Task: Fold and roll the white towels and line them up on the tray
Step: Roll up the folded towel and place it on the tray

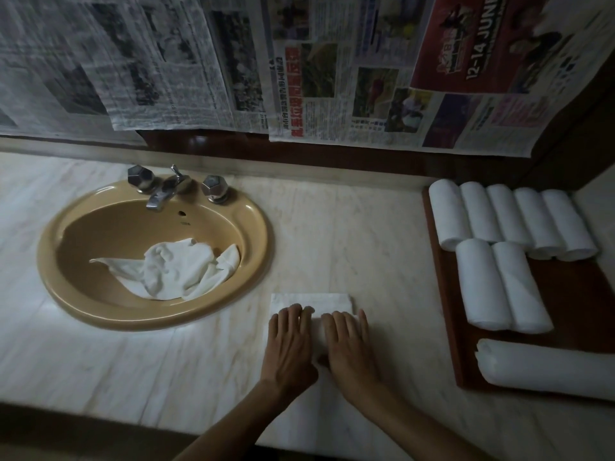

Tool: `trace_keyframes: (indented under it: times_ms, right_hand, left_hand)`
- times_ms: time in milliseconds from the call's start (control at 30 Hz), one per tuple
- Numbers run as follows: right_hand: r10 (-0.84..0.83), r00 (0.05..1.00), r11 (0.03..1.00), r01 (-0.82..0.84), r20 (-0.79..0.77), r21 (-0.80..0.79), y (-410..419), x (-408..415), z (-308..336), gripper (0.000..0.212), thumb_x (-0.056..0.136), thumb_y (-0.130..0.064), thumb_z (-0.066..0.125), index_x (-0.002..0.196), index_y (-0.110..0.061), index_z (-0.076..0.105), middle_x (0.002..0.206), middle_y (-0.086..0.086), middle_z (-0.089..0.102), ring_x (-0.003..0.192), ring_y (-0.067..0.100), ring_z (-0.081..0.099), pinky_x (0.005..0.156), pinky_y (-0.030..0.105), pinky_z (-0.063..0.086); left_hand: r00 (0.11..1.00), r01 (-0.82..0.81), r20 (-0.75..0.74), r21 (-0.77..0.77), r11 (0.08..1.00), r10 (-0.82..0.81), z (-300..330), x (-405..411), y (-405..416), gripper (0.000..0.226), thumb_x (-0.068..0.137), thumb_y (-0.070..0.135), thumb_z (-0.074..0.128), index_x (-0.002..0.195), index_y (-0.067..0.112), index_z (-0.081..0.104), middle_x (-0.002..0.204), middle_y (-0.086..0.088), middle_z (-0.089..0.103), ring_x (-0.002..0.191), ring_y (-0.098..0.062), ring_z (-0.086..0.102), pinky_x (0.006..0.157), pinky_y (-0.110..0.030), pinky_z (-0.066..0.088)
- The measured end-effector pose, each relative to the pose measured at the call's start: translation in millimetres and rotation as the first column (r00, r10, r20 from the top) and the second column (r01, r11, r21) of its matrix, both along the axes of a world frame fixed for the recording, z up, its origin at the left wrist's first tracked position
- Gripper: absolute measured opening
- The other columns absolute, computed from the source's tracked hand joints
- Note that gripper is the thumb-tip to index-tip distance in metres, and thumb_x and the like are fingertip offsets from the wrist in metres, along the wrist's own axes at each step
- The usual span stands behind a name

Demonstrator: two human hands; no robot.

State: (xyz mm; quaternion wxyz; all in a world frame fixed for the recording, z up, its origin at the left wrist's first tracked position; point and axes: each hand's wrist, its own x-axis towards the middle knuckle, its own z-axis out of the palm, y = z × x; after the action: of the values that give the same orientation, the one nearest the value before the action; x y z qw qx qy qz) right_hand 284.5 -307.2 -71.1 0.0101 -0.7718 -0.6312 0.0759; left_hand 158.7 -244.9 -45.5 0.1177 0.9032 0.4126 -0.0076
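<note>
folded towel [311, 302] flat on counter | eight rolled towels [512, 217] on tray [442, 277]

Soft cloth towels [512, 221], glossy wooden tray [442, 281], polished marble counter [133, 354].

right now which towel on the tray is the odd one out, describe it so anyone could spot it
Look at the wooden tray on the right of the counter, past the sink. Seven rolled towels stand in two rows at its far end; the odd towel lies alone at the near edge. It is turned crosswise to the others and looks longer.
</note>
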Motion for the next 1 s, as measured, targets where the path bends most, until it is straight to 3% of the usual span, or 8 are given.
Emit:
trace_keyframes:
  times_ms: [133,300,367,500,633,700,867,1000]
  right_hand:
    - [-0.012,0.999,0.997,0.008,0.045,0.081,9,3,4,0.053,0.062,-0.022,0.082,0.111,-0.014,0.064,0.101,0.005,0.063,0.093,0.027,0.061,0.109,0.052,0.029]
    - [-0.008,0.998,1.000,0.009,0.062,-0.005,20,9,8,0.055,0.050,-0.020,0.087,0.102,-0.016,0.066,0.093,0.005,0.064,0.087,0.026,0.063,0.105,0.056,0.024]
    - [0.004,1.000,0.990,0.000,0.031,-0.142,28,12,16,0.071,0.044,-0.031,0.092,0.107,-0.015,0.065,0.102,0.006,0.064,0.098,0.028,0.063,0.107,0.061,0.020]
    - [0.043,0.999,0.955,-0.037,0.017,-0.294,41,14,33,0.084,0.071,-0.037,0.084,0.137,-0.013,0.038,0.139,0.009,0.039,0.134,0.030,0.034,0.114,0.068,0.006]
    - [0.041,0.999,0.950,-0.028,0.035,-0.312,51,17,40,0.083,0.075,-0.033,0.083,0.139,-0.013,0.034,0.143,0.010,0.033,0.136,0.031,0.029,0.114,0.070,0.004]
    - [0.028,0.999,0.961,-0.018,0.031,-0.277,56,18,39,0.070,0.083,-0.025,0.075,0.139,-0.015,0.035,0.145,0.010,0.033,0.137,0.030,0.028,0.113,0.071,0.001]
    - [-0.005,1.000,0.955,0.009,0.013,-0.295,77,26,38,0.069,0.085,-0.030,0.074,0.139,-0.016,0.033,0.147,0.010,0.032,0.139,0.029,0.026,0.110,0.074,-0.003]
    - [-0.004,0.999,0.914,-0.016,-0.048,-0.406,97,34,44,0.096,0.069,-0.046,0.084,0.140,-0.013,0.030,0.145,0.009,0.027,0.138,0.029,0.023,0.110,0.075,0.001]
  left_hand:
    - [0.994,0.067,-0.084,0.017,0.998,-0.066,-8,-8,-7,0.107,0.029,0.034,0.082,0.127,-0.001,0.056,0.125,-0.019,0.053,0.115,-0.037,0.050,0.099,-0.052,0.050]
    - [0.989,0.076,-0.129,0.020,0.997,-0.073,-5,0,10,0.104,0.028,0.039,0.082,0.123,0.002,0.060,0.115,-0.013,0.055,0.104,-0.031,0.054,0.094,-0.045,0.051]
    - [0.988,0.061,-0.142,0.016,0.998,-0.058,-5,5,19,0.107,0.026,0.046,0.081,0.122,0.004,0.059,0.111,-0.011,0.056,0.099,-0.030,0.053,0.091,-0.045,0.050]
    - [0.975,0.042,-0.217,-0.013,0.999,-0.044,-4,12,32,0.102,0.035,0.051,0.078,0.125,0.010,0.054,0.114,-0.008,0.053,0.103,-0.028,0.049,0.098,-0.046,0.040]
    - [0.962,0.076,-0.260,-0.016,0.997,-0.078,1,20,44,0.091,0.062,0.050,0.072,0.137,0.014,0.036,0.131,-0.006,0.042,0.121,-0.027,0.038,0.112,-0.047,0.023]
    - [0.960,0.082,-0.266,-0.023,0.996,-0.086,3,22,50,0.090,0.066,0.052,0.071,0.138,0.014,0.034,0.135,-0.006,0.040,0.124,-0.027,0.035,0.114,-0.048,0.019]
    - [0.957,0.119,-0.263,-0.015,0.993,-0.119,2,29,70,0.097,0.064,0.059,0.066,0.142,0.011,0.034,0.140,-0.008,0.037,0.132,-0.029,0.031,0.115,-0.051,0.017]
    - [0.956,0.158,-0.245,-0.035,0.987,-0.162,-2,33,89,0.099,0.060,0.068,0.059,0.139,0.012,0.039,0.133,-0.006,0.040,0.124,-0.027,0.036,0.110,-0.049,0.023]
